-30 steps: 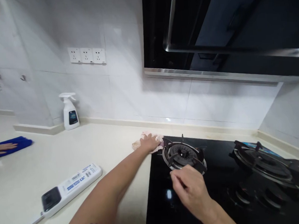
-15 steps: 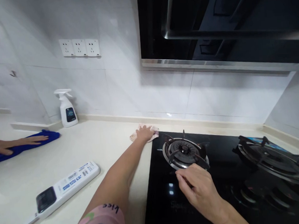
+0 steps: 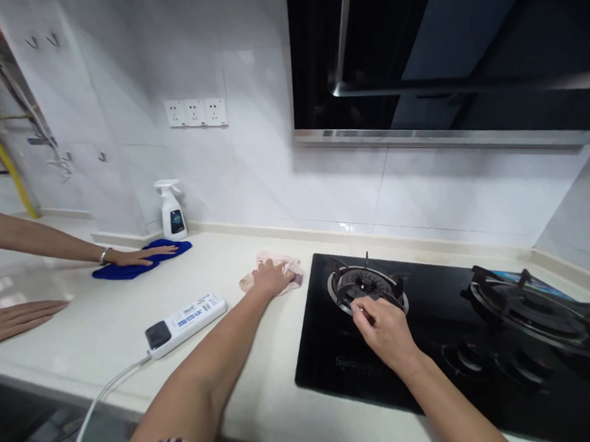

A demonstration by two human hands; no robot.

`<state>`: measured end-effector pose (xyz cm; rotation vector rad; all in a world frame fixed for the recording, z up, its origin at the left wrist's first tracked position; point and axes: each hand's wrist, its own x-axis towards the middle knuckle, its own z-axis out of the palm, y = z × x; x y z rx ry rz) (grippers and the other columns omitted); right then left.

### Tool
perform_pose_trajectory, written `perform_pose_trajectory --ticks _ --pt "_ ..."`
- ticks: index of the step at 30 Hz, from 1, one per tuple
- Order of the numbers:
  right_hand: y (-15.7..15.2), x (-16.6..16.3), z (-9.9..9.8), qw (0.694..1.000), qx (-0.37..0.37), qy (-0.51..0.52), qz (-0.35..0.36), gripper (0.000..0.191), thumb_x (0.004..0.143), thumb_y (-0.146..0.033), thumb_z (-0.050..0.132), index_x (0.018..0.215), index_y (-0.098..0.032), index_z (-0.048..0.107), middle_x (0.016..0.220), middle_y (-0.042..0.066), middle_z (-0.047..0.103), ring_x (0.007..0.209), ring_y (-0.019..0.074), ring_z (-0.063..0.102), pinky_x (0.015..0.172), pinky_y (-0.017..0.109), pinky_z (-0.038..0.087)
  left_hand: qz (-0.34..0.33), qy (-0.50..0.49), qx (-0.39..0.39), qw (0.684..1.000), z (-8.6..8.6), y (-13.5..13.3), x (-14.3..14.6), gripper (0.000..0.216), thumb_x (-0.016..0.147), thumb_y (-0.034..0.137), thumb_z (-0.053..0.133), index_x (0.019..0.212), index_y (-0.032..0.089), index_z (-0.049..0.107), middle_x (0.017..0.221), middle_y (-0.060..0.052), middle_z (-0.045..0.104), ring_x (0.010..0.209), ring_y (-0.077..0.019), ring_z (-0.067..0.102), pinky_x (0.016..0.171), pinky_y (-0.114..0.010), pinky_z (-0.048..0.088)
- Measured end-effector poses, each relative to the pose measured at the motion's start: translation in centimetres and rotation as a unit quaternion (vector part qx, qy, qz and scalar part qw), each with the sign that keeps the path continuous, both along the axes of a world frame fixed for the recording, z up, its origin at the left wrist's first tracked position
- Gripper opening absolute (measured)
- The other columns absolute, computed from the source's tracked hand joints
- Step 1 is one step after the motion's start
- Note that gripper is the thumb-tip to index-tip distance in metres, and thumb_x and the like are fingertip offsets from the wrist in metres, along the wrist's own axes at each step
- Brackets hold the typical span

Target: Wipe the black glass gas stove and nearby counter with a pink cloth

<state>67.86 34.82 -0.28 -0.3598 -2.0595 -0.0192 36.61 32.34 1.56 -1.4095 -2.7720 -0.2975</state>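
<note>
My left hand [image 3: 271,278] lies flat, fingers spread, pressing a pale pink cloth [image 3: 280,261] onto the cream worktop [image 3: 224,370], just left of the black glass hob [image 3: 326,351]. My right hand [image 3: 384,325] is curled in a loose fist on the hob, its fingertips at the front edge of the left burner grate [image 3: 365,286]. Whether it pinches anything I cannot make out.
A white power strip [image 3: 186,317] with a cable lies on the worktop front left. A spray bottle [image 3: 170,211] stands at the wall. Another person's hand [image 3: 138,257] presses a blue cloth [image 3: 129,268]; their other hand [image 3: 18,320] rests flat. A second burner [image 3: 527,304] sits right; an extractor hood [image 3: 444,55] hangs overhead.
The view has pulled back and swung left. My left hand and pink cloth slid left, away from the hob. The other person's blue cloth moved right towards the spray bottle.
</note>
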Motion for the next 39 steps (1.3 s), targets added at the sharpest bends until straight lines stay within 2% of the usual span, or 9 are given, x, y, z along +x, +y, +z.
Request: perform_pose_trajectory --ticks 6,11,17,20,23,25,28,32,39 --pt "-0.3 -0.8 -1.1 0.999 -0.049 -0.019 -0.008 0.026 0.102 -0.028 0.052 0.083 -0.021 0.07 0.058 -0.004 0.057 0.055 0.0132 0.05 0.063 0.025 0.035 -0.055 0.022 -0.006 0.998 -0.7 -5.9 3.8 0.068 0.095 0.067 0.051 0.148 0.025 0.051 0.156 -0.014 0.044 0.143 -0.0375 0.041 0.115 -0.064 0.036" --pt "-0.2 -0.6 -1.4 0.996 -0.081 -0.018 -0.02 0.029 0.101 -0.032 0.05 0.083 -0.021 0.07 0.061 -0.001 0.06 0.057 0.0135 0.054 0.064 0.025 0.035 -0.113 0.02 -0.018 0.993 -1.2 -10.5 6.9 0.06 0.096 0.065 0.044 0.146 0.034 0.057 0.16 -0.012 0.041 0.144 -0.0424 0.04 0.112 -0.063 0.037" --pt "-0.1 -0.2 -1.8 0.994 -0.104 -0.013 -0.023 0.032 0.101 -0.038 0.048 0.085 -0.021 0.07 0.065 0.0 0.065 0.057 0.014 0.058 0.064 0.026 0.036 -0.169 0.007 -0.021 0.985 0.1 -18.4 10.2 0.057 0.095 0.058 0.049 0.149 0.039 0.055 0.167 -0.008 0.035 0.152 -0.0408 0.034 0.121 -0.057 0.033" --pt "0.1 -0.3 -2.3 0.994 -0.105 -0.027 -0.015 0.034 0.102 -0.039 0.047 0.084 -0.022 0.069 0.063 -0.001 0.064 0.055 0.014 0.058 0.062 0.027 0.035 -0.167 -0.038 -0.041 0.984 0.3 -22.2 11.1 0.057 0.094 0.054 0.052 0.15 0.042 0.053 0.171 -0.008 0.028 0.156 -0.0431 0.026 0.124 -0.062 0.027" --pt "0.2 -0.4 -2.7 0.994 -0.104 -0.036 -0.013 0.034 0.102 -0.04 0.046 0.084 -0.022 0.069 0.064 -0.001 0.065 0.055 0.0144 0.058 0.062 0.027 0.035 -0.145 -0.067 -0.043 0.986 0.0 -24.4 11.1 0.06 0.092 0.052 0.055 0.152 0.045 0.049 0.173 -0.008 0.024 0.158 -0.0441 0.019 0.124 -0.065 0.023" --pt "0.2 -0.4 -2.7 0.993 -0.108 -0.035 -0.011 0.034 0.102 -0.041 0.046 0.085 -0.022 0.069 0.066 0.0 0.066 0.057 0.0147 0.059 0.063 0.028 0.035 -0.138 -0.063 -0.036 0.988 -0.3 -24.8 10.5 0.061 0.092 0.052 0.056 0.152 0.045 0.049 0.173 -0.008 0.025 0.158 -0.044 0.02 0.124 -0.064 0.025" --pt "0.0 -0.6 -2.7 0.993 -0.113 -0.045 -0.005 0.035 0.102 -0.041 0.046 0.086 -0.022 0.07 0.065 0.0 0.065 0.057 0.0146 0.058 0.064 0.028 0.036 -0.131 -0.033 -0.022 0.991 -0.7 -23.6 9.2 0.059 0.093 0.051 0.055 0.151 0.041 0.052 0.171 -0.01 0.029 0.156 -0.043 0.027 0.123 -0.06 0.029" --pt "-0.1 -0.9 -2.7 0.991 -0.116 -0.059 -0.006 0.035 0.102 -0.041 0.045 0.084 -0.022 0.069 0.06 -0.001 0.06 0.053 0.0138 0.055 0.061 0.028 0.035 -0.109 0.011 0.002 0.994 -1.0 -20.2 7.0 0.058 0.095 0.052 0.049 0.15 0.034 0.055 0.165 -0.014 0.038 0.151 -0.0405 0.037 0.123 -0.057 0.03" --pt "-0.2 -0.5 -2.2 0.989 -0.137 -0.057 -0.009 0.033 0.1 -0.041 0.047 0.083 -0.022 0.068 0.058 -0.002 0.059 0.052 0.0135 0.053 0.059 0.026 0.035 -0.072 0.033 0.023 0.997 -1.5 -14.3 3.7 0.061 0.095 0.057 0.046 0.151 0.033 0.052 0.16 -0.012 0.045 0.15 -0.041 0.035 0.122 -0.057 0.028"
